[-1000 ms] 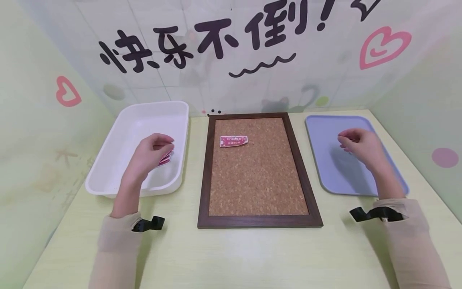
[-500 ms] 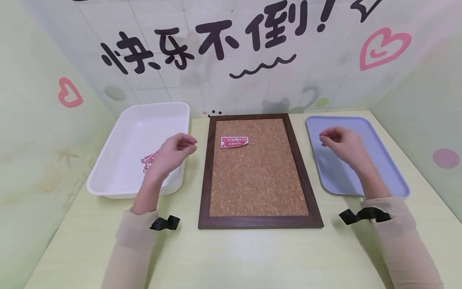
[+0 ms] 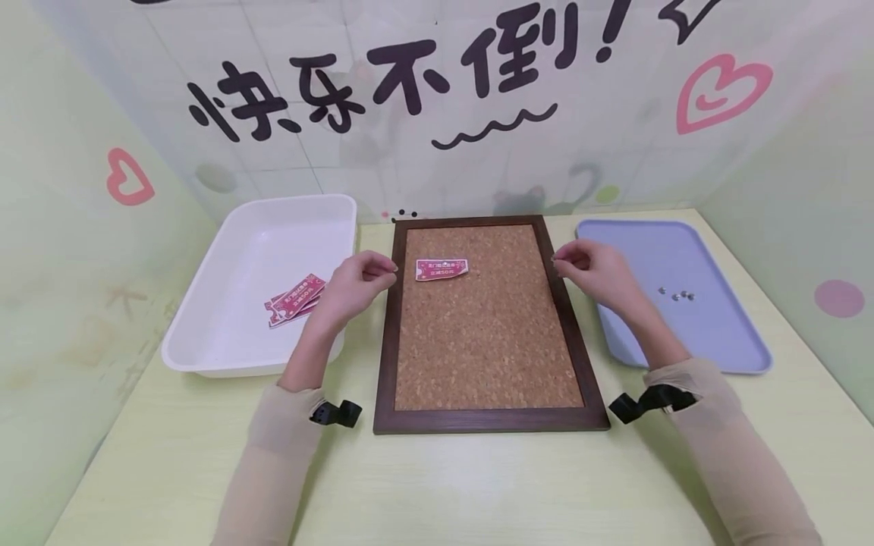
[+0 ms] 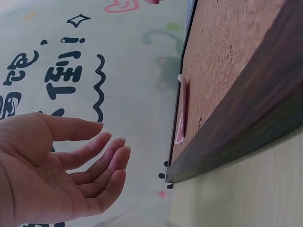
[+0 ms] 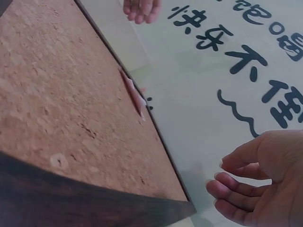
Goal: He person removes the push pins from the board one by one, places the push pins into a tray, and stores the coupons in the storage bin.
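Observation:
My left hand (image 3: 358, 286) hovers between the white bin and the left edge of a framed corkboard (image 3: 488, 341). In the left wrist view a gap shows between its thumb and loosely bent fingers, with nothing held. Above the board's right edge is my right hand (image 3: 595, 274); the right wrist view shows its relaxed fingers with nothing visible between them. A pink paper coupon (image 3: 437, 271) lies at the board's upper left, a small shiny spot near its top. In the right wrist view the coupon (image 5: 135, 97) lifts off the cork along one edge.
Inside the white bin (image 3: 174, 353) at left are several pink coupons (image 3: 297, 298), overlapping. A blue tray (image 3: 638, 235) at right holds several small silvery pieces (image 3: 677, 294), too small to make out well. A printed wall (image 3: 410, 174) stands behind the table.
My left hand has moved right, out from over the bin, uncovering the coupons there. My right hand has moved left from above the tray to the board's edge, uncovering the silvery pieces.

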Demonstrator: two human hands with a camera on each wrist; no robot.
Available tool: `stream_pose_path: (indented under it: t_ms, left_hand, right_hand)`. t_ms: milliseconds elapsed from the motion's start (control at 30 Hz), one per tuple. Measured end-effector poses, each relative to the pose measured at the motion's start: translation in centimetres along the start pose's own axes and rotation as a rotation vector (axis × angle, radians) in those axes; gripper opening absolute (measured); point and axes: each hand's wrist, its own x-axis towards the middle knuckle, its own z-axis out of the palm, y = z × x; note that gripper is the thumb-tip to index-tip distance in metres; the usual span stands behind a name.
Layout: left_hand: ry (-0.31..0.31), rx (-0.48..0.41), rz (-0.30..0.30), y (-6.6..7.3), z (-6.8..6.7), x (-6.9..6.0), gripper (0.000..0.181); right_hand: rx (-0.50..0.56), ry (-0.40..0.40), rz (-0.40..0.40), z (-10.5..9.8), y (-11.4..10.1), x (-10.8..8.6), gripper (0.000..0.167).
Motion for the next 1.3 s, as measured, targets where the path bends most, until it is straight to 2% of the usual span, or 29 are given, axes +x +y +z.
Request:
stream_pose_path:
  t_ms: [200, 467, 833, 1000, 1300]
  left_hand:
    - [0.004, -0.02, -0.004, 0.1, 0.8, 0.8, 0.024]
    - [0.038, -0.078, 0.034, -0.1, 1.9, 1.9, 0.026]
    - [0.077, -0.065, -0.048, -0.2, 3.3, 3.7, 0.023]
    - [0.077, -0.096, -0.066, -0.4, 3.7, 4.4, 0.023]
    - [0.08, -0.096, -0.103, -1.0, 4.2, 5.4, 0.025]
  right_hand:
    - [-0.012, -0.054, -0.047, 1.9, -0.6, 1.3, 0.021]
    - [0.02, -0.105, -0.072, 3.8, -2.0, 2.9, 0.019]
    - [0.015, -0.136, -0.118, 6.3, -3.9, 5.1, 0.017]
    - [0.028, -0.173, -0.1, 7.2, -4.6, 5.7, 0.018]
    - [-0.001, -0.168, -0.071, 8.9, -5.5, 7.1, 0.016]
